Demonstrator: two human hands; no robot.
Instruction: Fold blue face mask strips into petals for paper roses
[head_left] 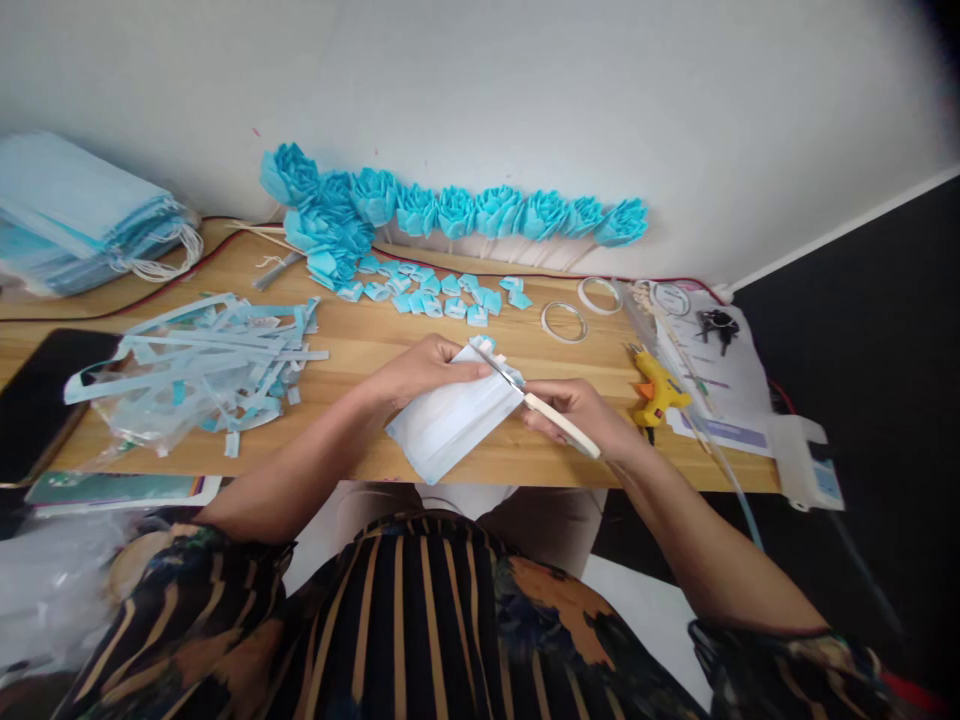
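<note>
My left hand (pixel 427 370) pinches the upper left edge of a pale blue face mask (pixel 457 420), which hangs slanted over the table's front edge. My right hand (pixel 566 410) is wrapped round the cream handle of a pair of scissors (pixel 561 424). The scissor blades lie across the mask's upper end, pointing up and left toward my left fingers. Small light blue bits (pixel 484 343) show at the blade tips. Just beyond are several small folded blue pieces (pixel 450 285) on the wooden table (pixel 360 340).
Blue paper-like flowers (pixel 499 210) on sticks line the wall. Mask stack (pixel 90 210) and phone (pixel 45 390) are left, with cut strips (pixel 217 360) nearer. At right are tape rings (pixel 564 323), a yellow glue gun (pixel 658 388), keys (pixel 718 328) and a power strip (pixel 806 465).
</note>
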